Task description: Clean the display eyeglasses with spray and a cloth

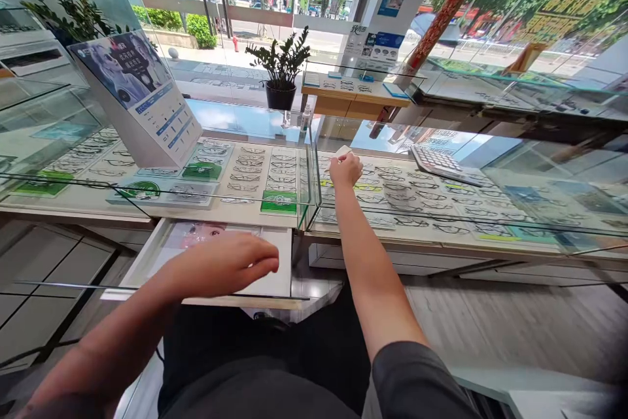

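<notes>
My right hand is stretched forward over the glass counter to the right of the corner joint. Its fingers are closed around a small white piece that looks like cloth or paper; most of it is hidden. Rows of eyeglasses lie below the glass around that hand. Nearer to me, my left hand hovers above a pulled-out white drawer. The left fingers are loosely bent, the thumb slightly apart, and nothing shows in them. A printed picture of a face lies in the drawer, partly covered by my hand.
A large standing calendar rests on the left counter. At the back stands a potted plant, with a small clear bottle nearby. A calculator lies on the right counter. Glass edges run across the front.
</notes>
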{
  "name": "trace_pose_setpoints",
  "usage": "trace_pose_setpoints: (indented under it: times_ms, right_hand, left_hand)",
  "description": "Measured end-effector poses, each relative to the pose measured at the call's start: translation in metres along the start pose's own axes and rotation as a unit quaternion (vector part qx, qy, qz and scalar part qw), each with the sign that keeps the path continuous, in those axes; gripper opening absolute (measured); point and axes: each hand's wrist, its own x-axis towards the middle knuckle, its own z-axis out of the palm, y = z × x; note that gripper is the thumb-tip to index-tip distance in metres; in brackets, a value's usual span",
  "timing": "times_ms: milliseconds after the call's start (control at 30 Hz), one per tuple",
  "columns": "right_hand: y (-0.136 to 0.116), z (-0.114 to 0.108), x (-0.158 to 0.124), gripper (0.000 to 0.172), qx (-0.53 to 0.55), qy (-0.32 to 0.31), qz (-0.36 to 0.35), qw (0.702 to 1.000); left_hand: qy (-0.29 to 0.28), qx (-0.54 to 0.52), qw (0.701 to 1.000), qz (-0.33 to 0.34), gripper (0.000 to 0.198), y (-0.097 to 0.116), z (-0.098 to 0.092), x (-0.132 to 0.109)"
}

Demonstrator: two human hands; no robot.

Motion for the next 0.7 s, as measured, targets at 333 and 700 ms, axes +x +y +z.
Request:
trace_pose_setpoints:
  times_ms: [333,700]
  right_hand:
    - [-0.001,0.002,0.000,0.012,0.020,0.033,0.010,0.999]
    - [-0.004,0.006,0.005,0.015,0.005,0.028,0.003,1.000]
  left_hand:
    - [0.027,0.187,0.978,-0.084,0.027,-0.094,0.058,0.171]
    - [0.146,0.238,0.959,-0.054,0.031,-0.235,0.022,0.236]
